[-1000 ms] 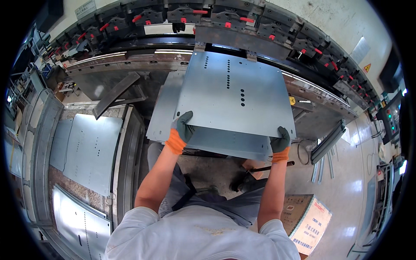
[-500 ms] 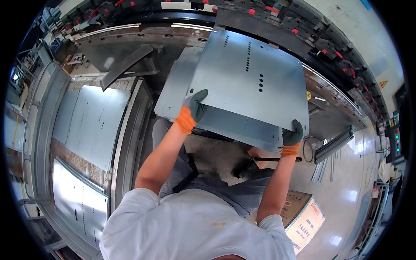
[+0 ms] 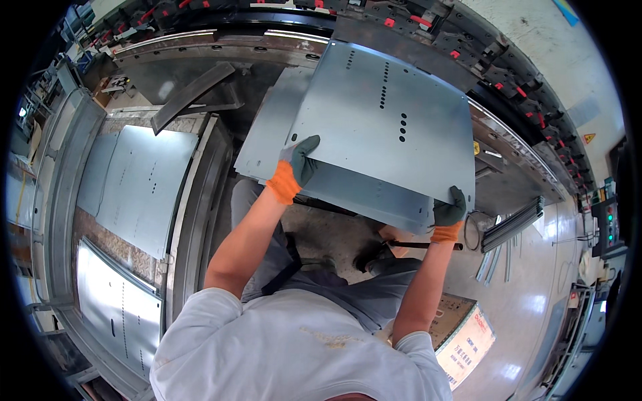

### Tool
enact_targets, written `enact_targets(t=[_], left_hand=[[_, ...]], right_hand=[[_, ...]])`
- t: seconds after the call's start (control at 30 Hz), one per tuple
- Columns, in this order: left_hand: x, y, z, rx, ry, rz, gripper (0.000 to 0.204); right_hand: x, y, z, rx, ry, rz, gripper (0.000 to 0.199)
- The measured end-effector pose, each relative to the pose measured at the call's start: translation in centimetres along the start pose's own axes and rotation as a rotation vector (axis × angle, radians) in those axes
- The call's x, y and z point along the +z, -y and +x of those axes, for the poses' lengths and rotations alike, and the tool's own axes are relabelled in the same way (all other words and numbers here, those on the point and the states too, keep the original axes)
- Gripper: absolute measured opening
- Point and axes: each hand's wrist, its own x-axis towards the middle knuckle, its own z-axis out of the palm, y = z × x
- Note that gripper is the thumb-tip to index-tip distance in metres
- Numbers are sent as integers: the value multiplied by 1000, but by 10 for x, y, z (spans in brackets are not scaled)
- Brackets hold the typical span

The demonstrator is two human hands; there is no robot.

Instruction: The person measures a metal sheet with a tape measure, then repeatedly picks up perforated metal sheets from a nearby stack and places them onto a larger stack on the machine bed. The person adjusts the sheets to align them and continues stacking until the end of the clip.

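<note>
I hold a large grey sheet-metal panel [image 3: 381, 127] with rows of punched holes, lifted in front of me over a press bench. My left hand [image 3: 299, 159], in a grey glove with an orange cuff, grips the panel's near left edge. My right hand [image 3: 449, 208], gloved the same way, grips its near right corner. A second flat sheet [image 3: 267, 144] lies just beneath the panel on its left side.
A long machine with red clamps [image 3: 401, 20] runs along the far side. Stacked metal panels [image 3: 137, 184] lie on a rack at my left, another panel [image 3: 120, 304] lower left. A cardboard box [image 3: 465, 337] and metal strips [image 3: 511, 224] sit on the floor at right.
The panel has swung to the right and tilted, and both hands moved with it; the view has shifted left and down.
</note>
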Motion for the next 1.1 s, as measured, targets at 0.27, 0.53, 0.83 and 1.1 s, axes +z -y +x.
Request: enact_targets(t=[0.27, 0.53, 0.83, 1.1], left_hand=[[18, -6, -2, 67, -20, 86, 35], [140, -71, -9, 268, 394, 235, 76], [219, -128, 19, 98, 435, -32, 126], [196, -147, 77, -123, 374, 93, 96]], right_hand=[[17, 27, 0, -47, 58, -97, 41], [87, 24, -49, -49, 532, -214, 84], [90, -27, -83, 8, 424, -625, 67], [53, -79, -86, -23, 347, -814, 46]])
